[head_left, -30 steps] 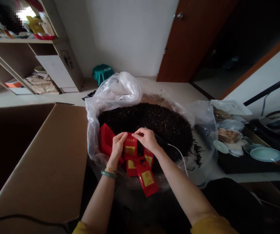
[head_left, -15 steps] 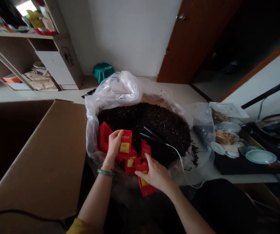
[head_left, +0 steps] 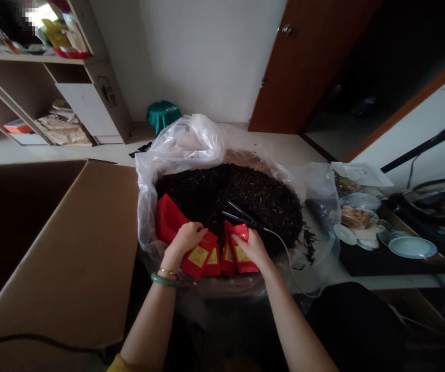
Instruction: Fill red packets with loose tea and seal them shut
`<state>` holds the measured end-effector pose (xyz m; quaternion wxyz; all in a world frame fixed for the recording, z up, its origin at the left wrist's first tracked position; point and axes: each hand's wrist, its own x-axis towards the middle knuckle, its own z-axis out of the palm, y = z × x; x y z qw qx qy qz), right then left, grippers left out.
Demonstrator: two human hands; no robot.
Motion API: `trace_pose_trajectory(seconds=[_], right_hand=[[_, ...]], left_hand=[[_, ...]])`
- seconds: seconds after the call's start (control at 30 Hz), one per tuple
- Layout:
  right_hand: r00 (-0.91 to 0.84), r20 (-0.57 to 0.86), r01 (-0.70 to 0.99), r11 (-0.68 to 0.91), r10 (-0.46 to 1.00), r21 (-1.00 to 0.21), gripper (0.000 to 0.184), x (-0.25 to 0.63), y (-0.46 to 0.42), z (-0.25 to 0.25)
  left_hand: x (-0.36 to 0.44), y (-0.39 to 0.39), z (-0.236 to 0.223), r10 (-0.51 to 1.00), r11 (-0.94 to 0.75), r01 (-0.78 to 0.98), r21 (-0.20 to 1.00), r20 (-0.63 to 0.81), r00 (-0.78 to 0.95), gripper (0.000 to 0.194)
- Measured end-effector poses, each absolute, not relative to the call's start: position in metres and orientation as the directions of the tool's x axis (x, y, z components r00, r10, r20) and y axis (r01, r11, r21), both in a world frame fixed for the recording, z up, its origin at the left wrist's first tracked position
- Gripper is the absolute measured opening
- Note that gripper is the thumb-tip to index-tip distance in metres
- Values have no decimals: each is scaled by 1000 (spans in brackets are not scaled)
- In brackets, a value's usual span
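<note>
Dark loose tea leaves (head_left: 261, 191) fill a big clear plastic bag (head_left: 145, 191) in front of me. At its near edge lie several small red packets with yellow labels. My left hand (head_left: 186, 240) is closed on the top of a red packet (head_left: 198, 257), which overlaps another one. My right hand (head_left: 251, 245) pinches the upper part of a second red packet (head_left: 244, 258), beside another red packet (head_left: 228, 257). More red packets (head_left: 167, 214) are bunched at the left side of the bag. A black hair-straightener-like heat sealer (head_left: 241, 217) with a white cord rests on the leaves.
An open cardboard box (head_left: 86, 258) stands to the left. Jars and a pale dish (head_left: 414, 247) crowd the right side. Behind are a shelf unit (head_left: 108, 103), a green cloth-like bundle (head_left: 163, 114) and a brown door (head_left: 280, 67). A white cord (head_left: 290, 263) runs toward me.
My left hand has lowered its packet toward the near edge. My right hand has moved up and right, bringing its packet upright beside the others. The heat sealer has stayed put.
</note>
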<state>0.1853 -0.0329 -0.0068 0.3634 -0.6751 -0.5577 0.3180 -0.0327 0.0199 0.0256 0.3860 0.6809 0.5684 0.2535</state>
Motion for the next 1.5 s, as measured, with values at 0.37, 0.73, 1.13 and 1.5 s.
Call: trace_pose_trajectory(seconds=[0.37, 0.73, 1.13, 1.5], right_hand=[[-29, -181, 205, -172, 983, -964, 34, 170, -13, 3], [205, 463, 617, 254, 862, -745, 29, 171, -12, 74], [85, 220, 321, 183, 972, -929, 35, 129, 10, 54], [-17, 28, 194, 31, 999, -981, 60, 127, -2, 29]], left_hand=[[-30, 31, 22, 990, 99, 362, 927, -129, 58, 27], [-27, 16, 58, 927, -375, 15, 927, 375, 20, 12], [-18, 17, 44, 974, -196, -21, 980, 197, 107, 16], [-17, 27, 35, 987, -63, -73, 995, 73, 144, 55]])
